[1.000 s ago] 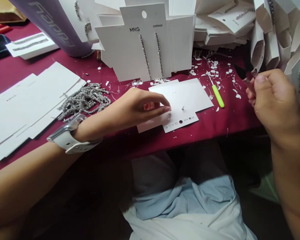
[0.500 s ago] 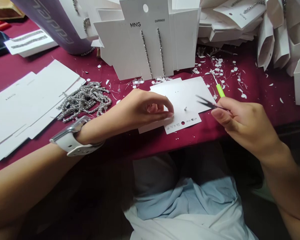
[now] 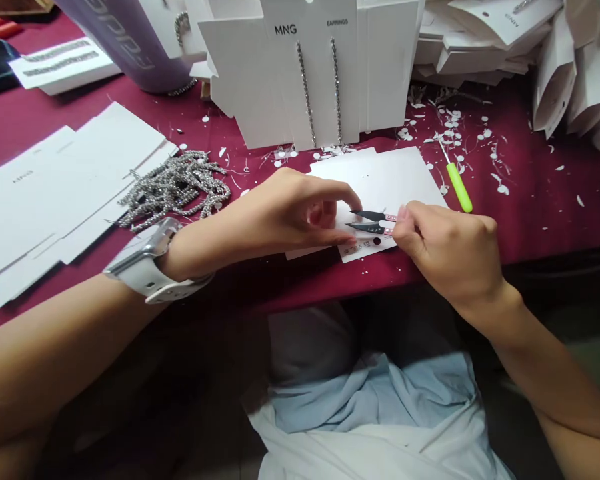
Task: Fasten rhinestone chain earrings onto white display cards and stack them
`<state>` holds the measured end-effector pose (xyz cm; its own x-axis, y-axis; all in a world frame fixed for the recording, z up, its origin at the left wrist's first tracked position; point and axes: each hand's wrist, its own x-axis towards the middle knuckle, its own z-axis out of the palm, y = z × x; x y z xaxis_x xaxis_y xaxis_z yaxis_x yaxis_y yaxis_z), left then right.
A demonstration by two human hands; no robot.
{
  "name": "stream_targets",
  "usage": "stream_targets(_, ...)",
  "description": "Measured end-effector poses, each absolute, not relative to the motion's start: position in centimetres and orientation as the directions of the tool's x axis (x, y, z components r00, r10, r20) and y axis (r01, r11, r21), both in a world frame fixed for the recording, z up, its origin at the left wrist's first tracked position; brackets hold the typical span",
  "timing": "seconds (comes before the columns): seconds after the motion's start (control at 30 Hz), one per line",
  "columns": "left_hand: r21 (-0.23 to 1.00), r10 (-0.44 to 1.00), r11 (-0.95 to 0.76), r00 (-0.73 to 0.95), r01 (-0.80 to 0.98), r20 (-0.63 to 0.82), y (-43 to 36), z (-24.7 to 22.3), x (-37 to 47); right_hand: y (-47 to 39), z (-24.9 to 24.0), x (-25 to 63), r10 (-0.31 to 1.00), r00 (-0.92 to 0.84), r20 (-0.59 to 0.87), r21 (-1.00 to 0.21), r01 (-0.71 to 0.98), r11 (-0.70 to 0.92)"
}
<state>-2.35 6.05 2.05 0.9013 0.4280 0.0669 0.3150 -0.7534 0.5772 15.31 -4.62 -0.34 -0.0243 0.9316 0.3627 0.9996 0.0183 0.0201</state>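
A flat white card point(image 3: 395, 175) lies near the table's front edge, with small print and a hole at its near end. Over its left part is my left hand point(image 3: 290, 210), thumb and index finger curved and apart; the inner fingers are partly hidden. My right hand point(image 3: 453, 250) grips a pair of thread snips point(image 3: 373, 217) with dark blades and pink-marked handles. The parted blades point left, their tips between my left thumb and index finger. Whether a thread lies between the blades is too small to make out.
A tangle of silver bead chains point(image 3: 177, 187) lies beside flat white cards point(image 3: 70, 193). An MNG earring card point(image 3: 323, 93) stands at the back. White scraps point(image 3: 453, 123) and a green-handled tool point(image 3: 459, 187) are at right, folded boxes point(image 3: 555, 83) behind. A purple tumbler point(image 3: 135, 47) stands back left.
My right hand has moved left with the snips, bringing the blades to my left fingers. My left thumb and index finger have parted a little. The view has shifted slightly.
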Motion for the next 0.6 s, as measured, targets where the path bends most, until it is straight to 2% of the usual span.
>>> stream_targets(0.27, 0.519, 0.393, -0.815, 0.904, 0.258, 0.168, 6.02, 1.60, -2.40, -4.56, -0.31, 15.07, 0.929, -0.052, 0.366, 0.069, 0.997, 0.028)
stream_targets(0.6, 0.550, 0.397, -0.797, 0.903, 0.249, 0.165, 5.76, 1.76, -2.31, -4.47, -0.33, 15.00, 0.923, -0.055, 0.380, 0.039, 0.998, 0.043)
